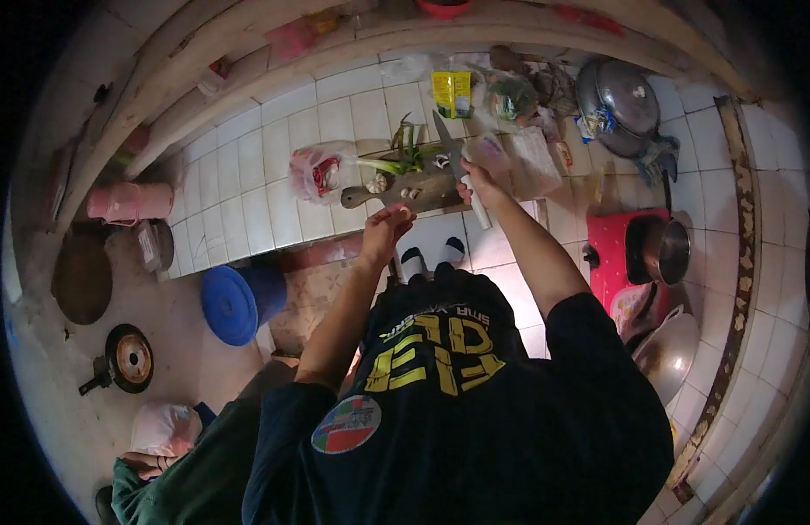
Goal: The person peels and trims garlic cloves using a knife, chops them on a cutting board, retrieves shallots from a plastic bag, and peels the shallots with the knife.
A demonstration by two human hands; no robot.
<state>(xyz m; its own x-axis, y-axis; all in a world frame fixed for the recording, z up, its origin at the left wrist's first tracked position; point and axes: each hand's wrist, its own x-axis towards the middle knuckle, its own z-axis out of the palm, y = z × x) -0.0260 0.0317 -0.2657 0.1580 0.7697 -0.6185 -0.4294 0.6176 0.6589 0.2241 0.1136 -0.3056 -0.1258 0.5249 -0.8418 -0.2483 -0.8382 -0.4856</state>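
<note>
The right hand point(482, 182) has its grip closed around the white handle of a knife point(447, 136), whose blade points away from the body over the far right end of the cutting board point(440, 190). The left hand point(384, 232) has thumb and fingers nearly together, pinching a small pale piece point(407, 213) just off the board's near edge. A garlic bulb point(376, 184) and small cloves point(411, 192) lie on the board, which rests on the tiled surface point(274, 210), beside green onions point(396, 164).
</note>
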